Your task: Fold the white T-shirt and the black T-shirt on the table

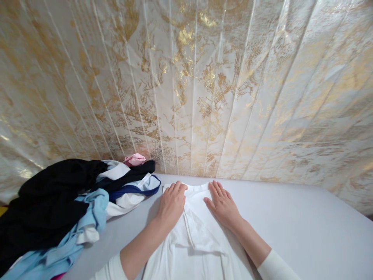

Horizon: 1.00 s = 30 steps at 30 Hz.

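A white garment [201, 237] is spread on the pale table surface, with loose folds across its middle. Its narrow upper edge, a band like a collar or waistband, lies farthest from me. At the left end of that edge, my left hand [172, 202] has its fingers bent over the cloth and closed on it. On the right end, my right hand [222, 204] rests flat, fingers stretched out and thumb apart, pressing on the fabric. The lower part of the garment runs out of view at the bottom.
A heap of clothes lies to the left: a black garment [55, 198], a light blue one [97, 206], a navy-edged piece [142, 187] and a pink bit [135, 159]. Behind the table [297, 225] hangs a pleated, gold-patterned curtain [186, 85].
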Motion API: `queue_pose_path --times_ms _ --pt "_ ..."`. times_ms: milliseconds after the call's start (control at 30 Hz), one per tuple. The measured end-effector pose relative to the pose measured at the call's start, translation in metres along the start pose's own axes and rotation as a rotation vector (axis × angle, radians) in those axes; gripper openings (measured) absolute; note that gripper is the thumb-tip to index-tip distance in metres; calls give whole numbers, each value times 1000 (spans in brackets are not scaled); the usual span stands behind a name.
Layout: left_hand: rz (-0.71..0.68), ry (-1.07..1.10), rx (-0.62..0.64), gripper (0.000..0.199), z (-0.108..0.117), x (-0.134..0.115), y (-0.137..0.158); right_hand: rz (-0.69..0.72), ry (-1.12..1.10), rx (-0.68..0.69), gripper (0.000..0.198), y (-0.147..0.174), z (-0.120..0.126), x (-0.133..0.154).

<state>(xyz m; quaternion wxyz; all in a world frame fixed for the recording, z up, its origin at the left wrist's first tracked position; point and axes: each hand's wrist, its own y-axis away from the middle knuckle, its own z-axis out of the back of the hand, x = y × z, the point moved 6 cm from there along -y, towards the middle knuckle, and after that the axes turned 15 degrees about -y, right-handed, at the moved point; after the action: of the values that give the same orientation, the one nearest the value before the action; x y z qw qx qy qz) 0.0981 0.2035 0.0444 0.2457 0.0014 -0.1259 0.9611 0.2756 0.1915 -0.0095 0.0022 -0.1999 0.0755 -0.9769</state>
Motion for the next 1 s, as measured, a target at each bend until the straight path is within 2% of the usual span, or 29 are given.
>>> queue_pose_path --times_ms 100,167,233,333,500,633,800,900,1000 --pt "-176 40 19 29 1 -26 12 -41 -32 -66 58 -7 2 -21" --pt "-309 93 84 39 -6 -43 22 -23 -96 -147 54 -12 6 -39" --pt "-383 134 152 52 -16 -52 29 15 -156 -210 51 -16 13 -54" --pt "-381 143 205 58 -24 -53 32 62 -200 -232 44 -20 23 -68" --pt "-377 133 221 60 -26 -48 31 162 -258 -194 27 -26 32 -68" --pt "-395 133 201 61 -31 -49 31 168 -267 -201 19 -33 29 -66" --pt "-421 131 245 64 -32 -45 30 165 -240 -220 13 -37 32 -59" --pt "-403 107 221 68 -34 -27 29 152 -211 -236 20 -31 38 -50" --pt "-259 12 87 71 -41 5 27 150 -188 -221 34 -16 36 -29"
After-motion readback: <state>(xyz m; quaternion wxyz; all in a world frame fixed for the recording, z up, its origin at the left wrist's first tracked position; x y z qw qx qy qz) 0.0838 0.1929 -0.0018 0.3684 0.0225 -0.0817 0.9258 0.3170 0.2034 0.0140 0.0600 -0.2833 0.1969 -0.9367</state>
